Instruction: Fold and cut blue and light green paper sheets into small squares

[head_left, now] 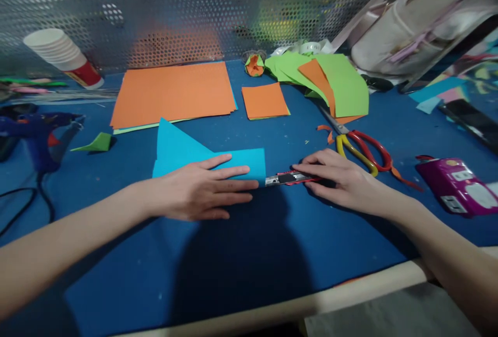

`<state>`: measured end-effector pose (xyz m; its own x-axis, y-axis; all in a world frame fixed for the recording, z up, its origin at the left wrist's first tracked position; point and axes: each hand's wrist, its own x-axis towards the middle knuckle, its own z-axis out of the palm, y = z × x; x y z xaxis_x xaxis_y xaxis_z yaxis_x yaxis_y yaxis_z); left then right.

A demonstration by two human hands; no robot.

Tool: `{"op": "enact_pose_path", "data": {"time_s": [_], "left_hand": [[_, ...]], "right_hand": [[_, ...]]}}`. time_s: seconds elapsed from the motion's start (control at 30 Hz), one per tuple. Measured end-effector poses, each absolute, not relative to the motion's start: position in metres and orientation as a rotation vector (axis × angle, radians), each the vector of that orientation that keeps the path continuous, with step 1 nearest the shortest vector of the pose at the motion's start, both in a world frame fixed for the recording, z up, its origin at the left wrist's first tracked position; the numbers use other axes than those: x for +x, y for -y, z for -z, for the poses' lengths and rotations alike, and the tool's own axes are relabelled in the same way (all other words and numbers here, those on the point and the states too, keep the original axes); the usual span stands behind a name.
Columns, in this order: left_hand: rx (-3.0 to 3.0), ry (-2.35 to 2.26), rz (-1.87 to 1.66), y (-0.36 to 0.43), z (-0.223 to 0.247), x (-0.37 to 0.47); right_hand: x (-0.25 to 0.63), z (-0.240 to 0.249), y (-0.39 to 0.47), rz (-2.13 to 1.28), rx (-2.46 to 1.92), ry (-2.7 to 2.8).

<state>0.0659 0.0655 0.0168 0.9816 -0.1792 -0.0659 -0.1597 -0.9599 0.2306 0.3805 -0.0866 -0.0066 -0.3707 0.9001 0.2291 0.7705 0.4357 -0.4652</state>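
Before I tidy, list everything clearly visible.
Folded paper: 1, blue, centre
Knife: 1, red-black, centre
Scissors: 1, red-yellow, right
Gadget: 1, purple, right
Phone: 1, black, right
Bag: 1, white, right
Loose paper: several, mixed, right
Paper ball: 1, orange-green, back
Paper stacks: 2, orange-topped, back
Cups: several, white-red, left
Glue gun: 1, blue, left
Table: 1, blue, beneath
Left hand: 1, bare, on folded paper
Right hand: 1, bare, holding knife

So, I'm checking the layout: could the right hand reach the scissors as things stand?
Probably yes: the scissors lie near the right hand, red handle exposed, but that hand holds a utility knife.
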Motion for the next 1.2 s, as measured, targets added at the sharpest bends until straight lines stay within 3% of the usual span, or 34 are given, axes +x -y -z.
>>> {"op": "enact_pose_path", "data": {"time_s": [0.3, 1.2], "left_hand": [[2.946, 0.083, 0.160, -0.081, 0.007, 0.062], [2.953, -0.023, 0.131, -0.081, 0.015, 0.061]], "right_hand": [[0.378, 0.005, 0.093, -0.395, -1.419, 2.242], [0.373, 0.009, 0.104, -0.380, -1.459, 2.212]]}}
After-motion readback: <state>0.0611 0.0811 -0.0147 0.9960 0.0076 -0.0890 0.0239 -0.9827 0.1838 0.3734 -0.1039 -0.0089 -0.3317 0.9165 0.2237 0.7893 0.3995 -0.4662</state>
